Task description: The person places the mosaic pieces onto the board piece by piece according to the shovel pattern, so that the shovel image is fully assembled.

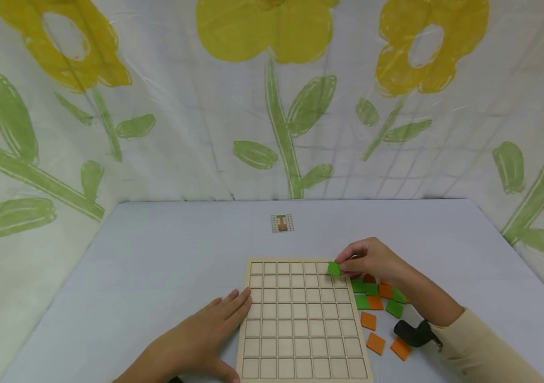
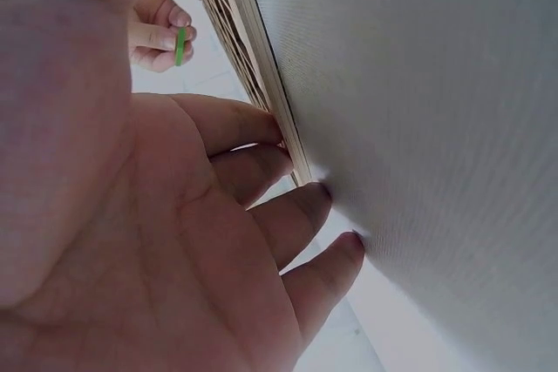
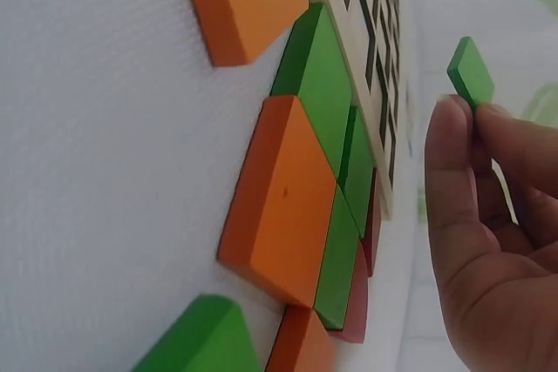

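A pale wooden grid board (image 1: 248, 276) with rows of square compartments lies on the table. Over its far right corner, my right hand (image 1: 369, 260) pinches a green square tile (image 1: 333, 268) between thumb and fingers. The right wrist view shows this green tile (image 3: 472, 71) held by one edge, above the surface. My left hand (image 1: 204, 332) lies at the board's left side, its fairly straight fingertips touching the board's edge. In the left wrist view the left hand's fingers (image 2: 305, 215) meet the side of the board (image 2: 261, 37).
Loose green, orange (image 1: 376, 343) and dark red tiles lie right of the board, some side by side. A small printed picture card (image 1: 282, 223) lies beyond the board. On the right wrist sits a black camera (image 1: 412, 333). A flower-patterned curtain (image 1: 181, 106) hangs behind the table.
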`<state>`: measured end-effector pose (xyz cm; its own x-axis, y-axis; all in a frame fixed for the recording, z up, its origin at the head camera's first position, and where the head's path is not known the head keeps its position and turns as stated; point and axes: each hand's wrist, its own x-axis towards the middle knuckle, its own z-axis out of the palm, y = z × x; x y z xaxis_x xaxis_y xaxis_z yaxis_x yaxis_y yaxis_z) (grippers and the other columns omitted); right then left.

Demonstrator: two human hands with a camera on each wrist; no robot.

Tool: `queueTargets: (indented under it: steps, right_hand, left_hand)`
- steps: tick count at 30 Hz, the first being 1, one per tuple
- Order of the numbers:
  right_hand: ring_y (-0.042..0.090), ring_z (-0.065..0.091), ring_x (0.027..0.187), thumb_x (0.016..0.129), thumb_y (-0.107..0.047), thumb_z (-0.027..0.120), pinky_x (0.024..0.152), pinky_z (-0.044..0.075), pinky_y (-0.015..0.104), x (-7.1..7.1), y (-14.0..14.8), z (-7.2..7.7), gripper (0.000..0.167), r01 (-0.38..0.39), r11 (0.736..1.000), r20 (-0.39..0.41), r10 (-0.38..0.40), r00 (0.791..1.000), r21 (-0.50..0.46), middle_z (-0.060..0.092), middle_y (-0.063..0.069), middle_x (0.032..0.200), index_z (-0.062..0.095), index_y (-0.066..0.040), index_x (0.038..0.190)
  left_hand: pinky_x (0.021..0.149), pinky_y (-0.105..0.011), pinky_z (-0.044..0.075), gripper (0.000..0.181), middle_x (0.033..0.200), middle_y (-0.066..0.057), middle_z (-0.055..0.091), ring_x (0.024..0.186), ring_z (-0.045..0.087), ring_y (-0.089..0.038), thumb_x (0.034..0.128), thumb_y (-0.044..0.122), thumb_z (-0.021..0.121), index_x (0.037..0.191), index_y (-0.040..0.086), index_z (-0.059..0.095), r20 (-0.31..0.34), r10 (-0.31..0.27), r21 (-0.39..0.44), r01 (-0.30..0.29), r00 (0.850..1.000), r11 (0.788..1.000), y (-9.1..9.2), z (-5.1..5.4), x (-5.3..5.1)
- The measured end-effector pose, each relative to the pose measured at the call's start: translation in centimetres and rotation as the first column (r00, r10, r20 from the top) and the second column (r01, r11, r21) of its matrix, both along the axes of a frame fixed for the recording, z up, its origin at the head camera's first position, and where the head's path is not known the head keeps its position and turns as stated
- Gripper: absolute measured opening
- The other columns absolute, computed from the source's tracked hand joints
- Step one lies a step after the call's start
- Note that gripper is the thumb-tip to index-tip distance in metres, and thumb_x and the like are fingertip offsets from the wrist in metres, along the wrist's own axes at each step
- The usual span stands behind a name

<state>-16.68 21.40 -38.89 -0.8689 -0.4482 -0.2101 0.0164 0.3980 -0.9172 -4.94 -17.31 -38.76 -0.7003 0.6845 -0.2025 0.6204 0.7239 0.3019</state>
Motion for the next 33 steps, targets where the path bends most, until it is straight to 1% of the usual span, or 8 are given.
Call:
queueTargets:
  steps: [10,13,20,24,27,30,31,33]
  right_hand:
    - [0.029,0.072,0.080,0.092,-0.009,0.073,0.071,0.059,0.038,-0.3,-1.1,-0.4,0.015,0.008,1.000,0.018,-0.008,1.000,-0.006,0.074,0.013,0.087,0.075,0.002,0.100]
    - [0.028,0.072,0.078,0.092,-0.011,0.073,0.066,0.057,0.036,-0.4,-1.5,-0.4,0.014,0.008,1.000,0.011,-0.008,1.000,0.009,0.074,0.012,0.087,0.075,0.001,0.100]
    - [0.027,0.073,0.077,0.092,-0.008,0.072,0.051,0.047,0.027,-0.7,-2.5,-0.7,0.012,0.020,1.000,0.021,-0.020,1.000,0.007,0.074,0.012,0.086,0.075,0.001,0.100]
    - [0.027,0.073,0.079,0.092,-0.007,0.072,0.044,0.036,0.023,-0.8,-3.0,-1.0,0.011,0.019,1.000,0.037,-0.018,0.999,-0.008,0.074,0.012,0.087,0.075,0.000,0.100]
    - [0.028,0.073,0.081,0.092,-0.006,0.071,0.048,0.045,0.025,-0.8,-3.2,-1.2,0.011,0.013,1.000,0.051,-0.012,0.999,-0.022,0.074,0.013,0.088,0.075,0.001,0.100]
    - [0.029,0.073,0.082,0.092,-0.004,0.070,0.066,0.058,0.033,-0.8,-3.3,-1.2,0.011,0.006,0.999,0.059,-0.004,0.998,-0.038,0.073,0.013,0.089,0.074,0.003,0.101]
    - [0.029,0.073,0.082,0.092,-0.003,0.070,0.071,0.059,0.036,-0.9,-3.4,-1.2,0.011,0.007,0.999,0.060,-0.004,0.998,-0.043,0.073,0.013,0.089,0.074,0.003,0.101]
    - [0.029,0.073,0.081,0.092,-0.003,0.070,0.074,0.059,0.038,-0.9,-3.5,-1.2,0.011,0.005,0.999,0.056,-0.002,0.998,-0.042,0.073,0.013,0.089,0.074,0.003,0.101]
  left_hand:
    - [0.114,-0.052,0.029,0.127,0.166,-0.014,0.015,0.150,0.020,-0.032,0.0686,0.077,0.070,0.157,-0.001,0.024,-0.025,-0.002,-0.007,0.002,1.000,1.000,0.0,-0.1,0.1]
    - [0.114,-0.052,0.029,0.126,0.166,-0.014,0.015,0.150,0.020,-0.032,0.0691,0.076,0.071,0.158,-0.001,0.024,-0.032,-0.005,-0.011,0.004,0.999,1.000,-0.1,-0.2,0.1]
    - [0.113,-0.053,0.030,0.127,0.166,-0.015,0.013,0.150,0.020,-0.033,0.0695,0.079,0.067,0.158,-0.001,0.023,-0.022,-0.012,-0.003,0.012,1.000,1.000,-0.2,-0.2,-0.1]
    - [0.114,-0.053,0.030,0.127,0.166,-0.015,0.014,0.150,0.019,-0.033,0.0695,0.079,0.068,0.157,-0.001,0.024,-0.015,-0.011,0.004,0.011,1.000,1.000,-0.2,-0.1,-0.1]
    - [0.113,-0.054,0.030,0.126,0.165,-0.016,0.014,0.149,0.020,-0.033,0.0702,0.079,0.067,0.157,-0.002,0.024,-0.022,-0.018,0.012,0.019,1.000,1.000,-0.2,-0.2,-0.1]
    - [0.113,-0.053,0.031,0.125,0.165,-0.016,0.014,0.149,0.021,-0.033,0.0709,0.079,0.065,0.157,-0.002,0.024,-0.035,-0.025,0.022,0.026,0.999,0.999,-0.3,-0.3,0.1]
    - [0.113,-0.053,0.031,0.125,0.165,-0.016,0.015,0.149,0.021,-0.033,0.0710,0.079,0.065,0.157,-0.003,0.024,-0.043,-0.028,0.024,0.029,0.999,0.999,-0.3,-0.3,0.1]
    - [0.113,-0.052,0.031,0.125,0.165,-0.016,0.016,0.149,0.021,-0.033,0.0711,0.079,0.065,0.157,-0.003,0.024,-0.062,-0.030,0.027,0.031,0.998,0.999,-0.4,-0.4,0.2]
